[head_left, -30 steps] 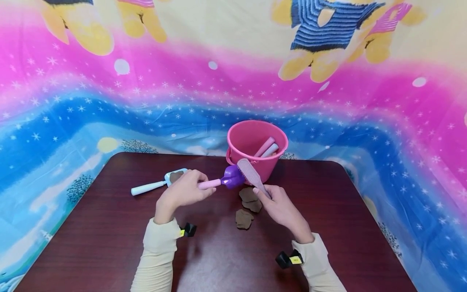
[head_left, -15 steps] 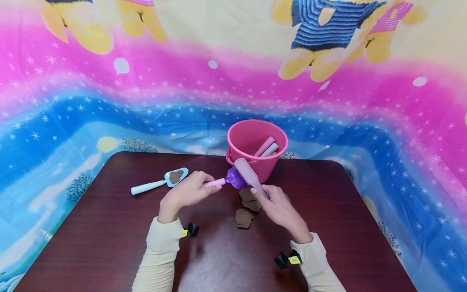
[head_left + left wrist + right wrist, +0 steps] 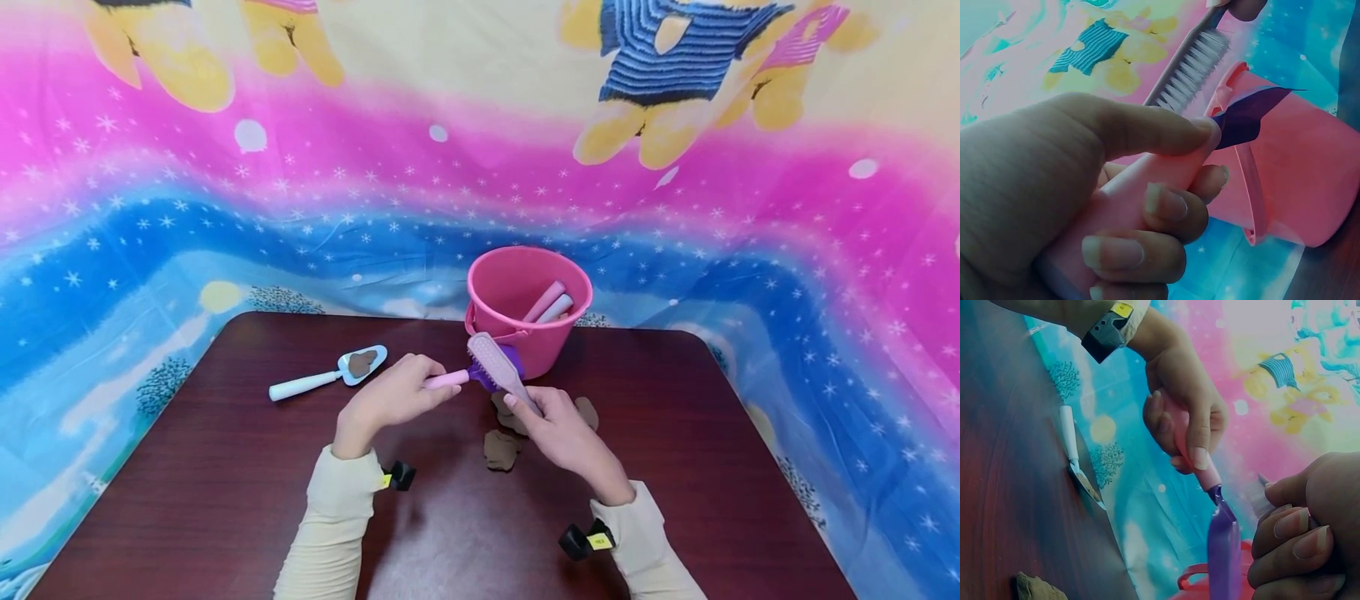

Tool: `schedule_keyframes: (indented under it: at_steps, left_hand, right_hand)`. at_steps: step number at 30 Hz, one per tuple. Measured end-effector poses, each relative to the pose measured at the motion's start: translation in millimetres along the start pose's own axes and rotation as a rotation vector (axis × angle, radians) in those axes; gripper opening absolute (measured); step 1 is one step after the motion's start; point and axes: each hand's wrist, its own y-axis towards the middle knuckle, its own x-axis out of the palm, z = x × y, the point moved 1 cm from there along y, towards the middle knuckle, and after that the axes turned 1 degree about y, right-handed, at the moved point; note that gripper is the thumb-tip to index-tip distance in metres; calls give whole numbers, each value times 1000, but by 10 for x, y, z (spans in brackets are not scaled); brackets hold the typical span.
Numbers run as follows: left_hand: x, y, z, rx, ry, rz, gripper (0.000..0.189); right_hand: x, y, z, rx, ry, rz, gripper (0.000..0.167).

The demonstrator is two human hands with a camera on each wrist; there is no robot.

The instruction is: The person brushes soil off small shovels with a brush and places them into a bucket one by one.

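Note:
My left hand [image 3: 393,396] grips the pink handle of a small shovel with a purple blade [image 3: 1224,550], the thumb lying along the handle. In my right hand [image 3: 566,433] is a pale mauve brush [image 3: 495,362], held by its handle. Its white bristles [image 3: 1194,69] show in the left wrist view. From the head view the brush lies across the shovel blade and hides part of it; whether they touch I cannot tell. Both are in front of a pink bucket [image 3: 551,354]. Brown clay-like pieces [image 3: 501,450] lie on the table below, partly hidden by my right hand.
Left of my hands, a light blue trowel [image 3: 303,385] lies on the dark table [image 3: 450,533] with a brown lump [image 3: 363,362] on its blade. Pink and white handles [image 3: 546,302] stick up inside the bucket. A printed cloth [image 3: 420,192] hangs behind the table.
My left hand has moved slightly right with the shovel. The brush has slid left and a little down over the blade. A brown piece now shows beyond my right hand.

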Motion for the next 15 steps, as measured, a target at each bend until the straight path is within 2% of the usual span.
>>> schedule_keyframes:
  at_steps: [8,15]
  left_hand:
    - [-67,-51,-17,-10,-52,-4,48]
    - [-180,-133,-34,-2,-77,28,47]
  right_hand:
    - [52,12,20,2,22,-35,26]
    - [35,4,-4,-7,18,-41,26]
